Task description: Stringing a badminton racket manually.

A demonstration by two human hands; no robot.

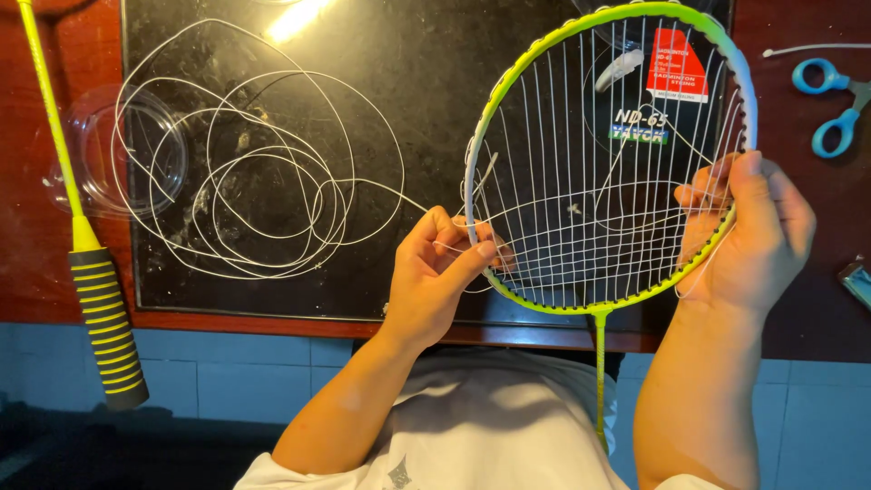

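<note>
Pinched between my left hand's (434,272) thumb and forefinger is the white racket string (363,186), right at the left rim of the badminton racket (610,159). Its slack trails left into loose coils on the dark tabletop (426,73). My right hand (753,231) clasps the opposite rim, shaft pointing toward me.

A neon yellow-green frame (581,27), fading to pale blue on one side, is seen on the racket, crossed by white string (263,172). The second racket's handle (107,327) is striped black and yellow. Bright blue is shown on the scissors (830,104), and the counter (27,236) is reddish-brown around a black slab (426,82).
</note>
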